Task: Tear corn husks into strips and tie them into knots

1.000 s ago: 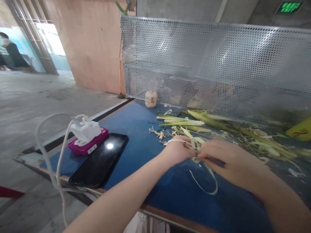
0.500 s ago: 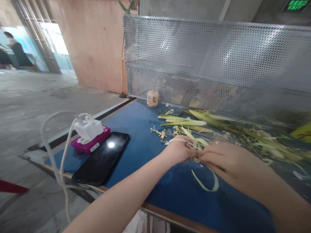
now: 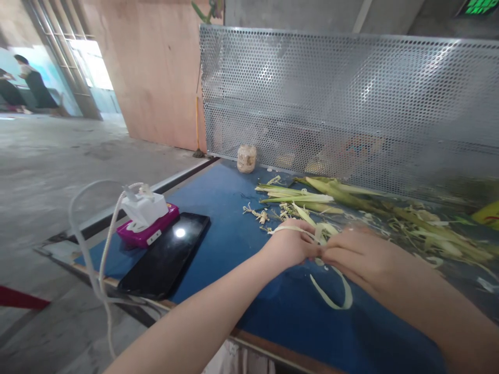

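Observation:
Over the blue tabletop [image 3: 241, 259] my left hand [image 3: 291, 243] pinches a pale green leaf strip [image 3: 346, 296], its fingertips meeting those of my right hand [image 3: 366, 254]. Both hands are closed on the strip, and the exact spot they grip is hidden by the fingers. One length of it curls in a loop below my right hand, and another lies across the back of my left hand. Just behind the fingers are small knotted pieces of plant fibre [image 3: 257, 213] and cut pale stalks [image 3: 296, 195].
Long green husk-like leaves [image 3: 343, 195] and scraps lie along the back right, before a perforated metal panel [image 3: 312, 93]. A wrapped jar-like object [image 3: 247, 158] stands at the back. At left are a black phone [image 3: 167, 254], a purple power strip [image 3: 134, 234] and cables [image 3: 103, 259].
The view has shifted slightly. Both hands stay together on the strip, with only a small movement of the fingers; the loop still hangs below.

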Action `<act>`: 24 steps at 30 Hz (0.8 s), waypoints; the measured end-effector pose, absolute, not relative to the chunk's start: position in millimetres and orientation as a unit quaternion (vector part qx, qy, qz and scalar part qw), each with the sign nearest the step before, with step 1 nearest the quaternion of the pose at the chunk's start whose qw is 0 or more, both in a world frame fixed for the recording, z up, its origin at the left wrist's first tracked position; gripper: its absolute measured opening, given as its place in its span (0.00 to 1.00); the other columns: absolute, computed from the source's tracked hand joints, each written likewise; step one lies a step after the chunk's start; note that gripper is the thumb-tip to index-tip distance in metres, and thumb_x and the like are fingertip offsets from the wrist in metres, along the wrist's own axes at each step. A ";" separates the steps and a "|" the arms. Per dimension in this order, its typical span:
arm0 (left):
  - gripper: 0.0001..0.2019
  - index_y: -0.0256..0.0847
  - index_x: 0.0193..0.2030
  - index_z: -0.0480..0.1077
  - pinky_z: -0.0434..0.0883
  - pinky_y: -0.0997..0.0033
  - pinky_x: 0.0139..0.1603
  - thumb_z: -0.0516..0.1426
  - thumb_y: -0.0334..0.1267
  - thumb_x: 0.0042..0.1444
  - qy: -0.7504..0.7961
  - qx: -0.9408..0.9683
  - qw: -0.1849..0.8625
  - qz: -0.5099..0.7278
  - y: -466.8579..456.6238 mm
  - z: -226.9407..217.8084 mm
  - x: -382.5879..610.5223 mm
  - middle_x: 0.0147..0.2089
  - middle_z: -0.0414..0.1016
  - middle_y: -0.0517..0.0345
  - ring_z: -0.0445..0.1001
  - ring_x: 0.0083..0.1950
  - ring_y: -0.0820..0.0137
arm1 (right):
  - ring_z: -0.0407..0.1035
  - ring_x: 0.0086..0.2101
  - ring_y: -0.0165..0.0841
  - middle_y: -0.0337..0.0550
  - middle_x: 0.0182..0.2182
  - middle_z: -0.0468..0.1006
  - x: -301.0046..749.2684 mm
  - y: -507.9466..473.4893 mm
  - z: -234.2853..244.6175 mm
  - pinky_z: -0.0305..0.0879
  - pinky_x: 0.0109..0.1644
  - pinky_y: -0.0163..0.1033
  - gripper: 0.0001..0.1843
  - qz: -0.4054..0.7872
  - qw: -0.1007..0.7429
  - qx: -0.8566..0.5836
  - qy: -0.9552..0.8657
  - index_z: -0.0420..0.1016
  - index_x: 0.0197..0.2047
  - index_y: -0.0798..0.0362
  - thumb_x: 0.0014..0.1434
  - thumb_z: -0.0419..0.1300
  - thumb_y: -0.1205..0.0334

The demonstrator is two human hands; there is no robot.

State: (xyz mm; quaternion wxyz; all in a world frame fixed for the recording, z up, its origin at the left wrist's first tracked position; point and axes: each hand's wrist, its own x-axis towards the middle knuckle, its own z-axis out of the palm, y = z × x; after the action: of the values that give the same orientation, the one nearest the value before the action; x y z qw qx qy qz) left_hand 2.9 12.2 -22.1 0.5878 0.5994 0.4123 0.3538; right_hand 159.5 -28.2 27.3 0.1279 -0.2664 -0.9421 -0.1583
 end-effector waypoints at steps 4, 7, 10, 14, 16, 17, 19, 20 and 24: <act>0.08 0.38 0.25 0.65 0.53 0.80 0.14 0.57 0.26 0.33 0.430 0.606 0.572 0.348 10.9 -22.1 4.7 0.13 0.62 0.69 0.59 0.15 0.79 | 0.66 0.30 0.34 0.45 0.27 0.70 162.7 -24.8 17.9 0.63 0.34 0.39 0.16 -0.125 0.097 -0.270 -0.950 0.71 0.29 0.53 0.60 0.44 0.70; 0.09 0.38 0.25 0.66 0.53 0.79 0.15 0.55 0.24 0.33 0.431 0.606 0.573 0.344 9.9 -18.5 4.9 0.12 0.61 0.69 0.59 0.14 0.78 | 0.66 0.30 0.34 0.44 0.27 0.70 162.5 -22.0 14.8 0.62 0.32 0.39 0.15 -0.133 0.102 -0.276 -0.946 0.70 0.30 0.53 0.60 0.44 0.70; 0.07 0.38 0.25 0.66 0.54 0.79 0.14 0.54 0.24 0.37 0.425 0.594 0.589 0.346 8.0 -11.6 3.9 0.13 0.62 0.68 0.57 0.13 0.79 | 0.66 0.29 0.35 0.44 0.27 0.71 159.0 -21.5 16.5 0.61 0.32 0.40 0.13 -0.167 0.108 -0.285 -0.938 0.69 0.30 0.53 0.59 0.46 0.70; 0.06 0.38 0.23 0.63 0.55 0.80 0.14 0.58 0.28 0.41 0.426 0.564 0.616 0.347 3.3 -0.4 2.2 0.12 0.60 0.69 0.56 0.13 0.81 | 0.69 0.32 0.36 0.45 0.31 0.72 153.0 -24.8 19.0 0.64 0.33 0.41 0.06 -0.140 0.164 -0.343 -0.914 0.66 0.35 0.53 0.59 0.48 0.67; 0.09 0.37 0.22 0.63 0.55 0.80 0.14 0.62 0.32 0.39 0.425 0.556 0.625 0.346 1.7 2.7 1.6 0.12 0.60 0.70 0.57 0.13 0.81 | 0.68 0.40 0.38 0.49 0.41 0.71 151.9 -27.2 20.3 0.66 0.38 0.42 0.07 -0.115 0.179 -0.352 -0.912 0.64 0.42 0.53 0.59 0.49 0.65; 0.10 0.36 0.22 0.64 0.55 0.80 0.14 0.63 0.33 0.38 0.420 0.554 0.628 0.351 1.6 3.1 1.4 0.12 0.60 0.69 0.57 0.13 0.81 | 0.66 0.45 0.39 0.50 0.46 0.69 151.8 -28.5 21.6 0.66 0.42 0.43 0.11 -0.111 0.182 -0.351 -0.912 0.63 0.45 0.52 0.59 0.50 0.63; 0.11 0.35 0.23 0.66 0.56 0.80 0.15 0.65 0.36 0.36 0.392 0.542 0.638 0.381 2.7 1.6 1.3 0.13 0.61 0.68 0.58 0.14 0.81 | 0.61 0.52 0.43 0.52 0.52 0.65 152.6 -31.2 25.5 0.63 0.49 0.48 0.18 -0.126 0.207 -0.353 -0.903 0.60 0.51 0.51 0.58 0.52 0.59; 0.12 0.35 0.24 0.67 0.57 0.80 0.15 0.65 0.37 0.36 0.369 0.530 0.647 0.406 3.9 0.2 1.4 0.14 0.62 0.68 0.58 0.14 0.82 | 0.61 0.51 0.44 0.53 0.51 0.66 153.2 -32.6 28.0 0.62 0.49 0.50 0.19 -0.141 0.237 -0.362 -0.891 0.60 0.52 0.52 0.57 0.52 0.58; 0.14 0.33 0.29 0.69 0.55 0.81 0.15 0.65 0.39 0.38 0.272 0.466 0.674 0.504 8.8 -4.2 2.2 0.16 0.64 0.67 0.56 0.15 0.84 | 0.67 0.26 0.35 0.45 0.25 0.72 154.3 -34.8 34.5 0.64 0.31 0.40 0.10 -0.138 0.355 -0.417 -0.825 0.66 0.27 0.51 0.59 0.50 0.60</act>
State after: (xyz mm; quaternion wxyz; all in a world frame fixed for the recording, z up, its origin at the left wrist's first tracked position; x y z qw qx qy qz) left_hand 2.2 8.8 -4.2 0.6742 0.4664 0.2722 0.5037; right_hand 154.3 -34.8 34.5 0.3554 -0.4169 -0.8250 -0.1384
